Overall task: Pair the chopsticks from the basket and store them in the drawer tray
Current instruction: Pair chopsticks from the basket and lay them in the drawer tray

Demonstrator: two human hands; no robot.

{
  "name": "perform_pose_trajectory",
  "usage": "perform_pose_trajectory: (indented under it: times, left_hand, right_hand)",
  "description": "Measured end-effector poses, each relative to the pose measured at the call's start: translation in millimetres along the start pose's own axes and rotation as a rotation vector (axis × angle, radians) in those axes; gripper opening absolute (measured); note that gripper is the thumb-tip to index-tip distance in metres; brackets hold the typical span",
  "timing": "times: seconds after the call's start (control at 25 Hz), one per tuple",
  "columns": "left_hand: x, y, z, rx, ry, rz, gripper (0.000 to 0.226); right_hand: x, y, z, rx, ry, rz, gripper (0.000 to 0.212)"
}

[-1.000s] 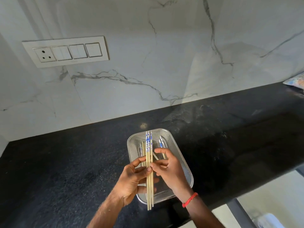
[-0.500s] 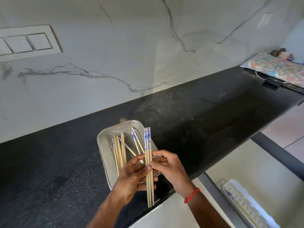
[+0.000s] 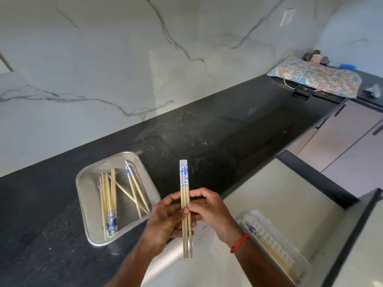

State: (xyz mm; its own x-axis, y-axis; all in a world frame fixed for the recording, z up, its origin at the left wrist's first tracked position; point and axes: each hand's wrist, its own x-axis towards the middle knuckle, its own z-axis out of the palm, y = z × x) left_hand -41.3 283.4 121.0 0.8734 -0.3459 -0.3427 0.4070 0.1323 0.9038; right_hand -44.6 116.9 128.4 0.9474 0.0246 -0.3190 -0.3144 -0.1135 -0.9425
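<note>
Head view: both hands meet over the counter edge, holding a bundle of held chopsticks [image 3: 185, 208] upright, blue-patterned ends up, plain tips down; looks like three sticks side by side. Left hand [image 3: 165, 222] is wrapped around the bundle from the left, thumb pressed on the front. Right hand [image 3: 209, 210] pinches the same sticks from the right with its fingertips [image 3: 195, 193]; red wrist thread [image 3: 239, 243] on that arm. Mesh basket [image 3: 91, 235] sits on the black countertop [image 3: 207, 129] just left of the hands, with loose chopsticks [image 3: 109, 204] lying in it, some crossed, patterned ends pointing different ways. Lower right, below the counter, a white drawer tray [image 3: 267, 235] holds stored chopsticks [image 3: 269, 247] lying along it. Patterned cloth [image 3: 317, 77] at the far right of the counter. Marble wall [image 3: 103, 59] behind.
</note>
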Motion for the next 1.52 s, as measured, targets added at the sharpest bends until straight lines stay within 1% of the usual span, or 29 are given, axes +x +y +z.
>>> perform_pose_trajectory:
  times: [0.12,0.32,0.44,0.76,0.88,1.0,1.04,1.08,1.2,1.24,1.28,1.32,1.36,1.44,1.48,1.52]
  left_hand:
    - [2.1,-9.2,38.5,0.061,-0.003,0.013,0.044]
    - [3.2,-26.0,97.7,0.134,0.014,0.008,0.043]
    - [6.2,-37.6,128.2,0.174,0.030,0.021,0.041]
    - [14.4,-72.3,181.1,0.272,0.060,-0.010,0.041]
    - [20.9,-82.7,190.2,0.320,0.055,-0.034,0.047]
    - [27.2,-91.2,193.7,0.339,0.010,-0.114,0.062]
    - [28.4,-93.0,196.2,0.345,0.011,-0.139,0.062]
    - [29.7,-94.6,198.1,0.345,0.018,-0.158,0.058]
    - [29.5,-98.7,202.6,0.355,0.034,-0.208,0.036]
    - [28.4,-101.2,202.7,0.361,0.038,-0.224,0.032]
    - [26.5,-102.8,202.9,0.359,0.039,-0.238,0.029]
    - [24.7,-104.4,202.6,0.356,0.043,-0.252,0.027]
    - [22.9,-105.9,201.7,0.356,0.049,-0.264,0.026]
    - [19.4,-108.5,198.6,0.371,0.073,-0.280,0.023]
    - [18.7,-109.9,196.0,0.380,0.091,-0.285,0.020]
    - [17.6,-110.8,193.3,0.389,0.108,-0.289,0.017]
  right_hand:
    - [-14.3,9.9,-35.0,-0.013,0.040,0.004,0.025]
    - [-36.7,30.4,-84.3,0.034,0.098,0.016,0.023]
    - [-44.7,50.7,-105.2,0.034,0.147,-0.002,0.027]
    - [-63.8,83.4,-147.3,0.069,0.227,0.053,0.032]
    - [-69.3,88.1,-161.2,0.088,0.210,0.055,0.030]
    - [-70.5,92.1,-185.6,0.118,0.197,-0.014,0.020]
    - [-68.0,94.3,-196.4,0.072,0.214,-0.025,0.018]
    - [-63.0,98.8,-207.6,0.007,0.235,-0.037,0.016]
    - [-46.1,119.5,-239.7,-0.350,0.353,-0.061,0.004]
    - [-40.3,131.6,-248.0,-0.476,0.379,-0.060,0.004]
    - [-36.6,142.3,-253.8,-0.595,0.391,-0.040,0.012]
    - [-32.7,156.0,-257.3,-0.705,0.387,-0.012,0.019]
    - [-29.8,168.2,-258.5,-0.797,0.375,0.023,0.019]
    - [-26.2,189.1,-256.6,-0.962,0.353,0.086,0.008]
    - [-24.3,199.0,-255.2,-1.038,0.333,0.106,0.009]
    - [-23.5,205.8,-252.3,-1.119,0.306,0.128,0.014]
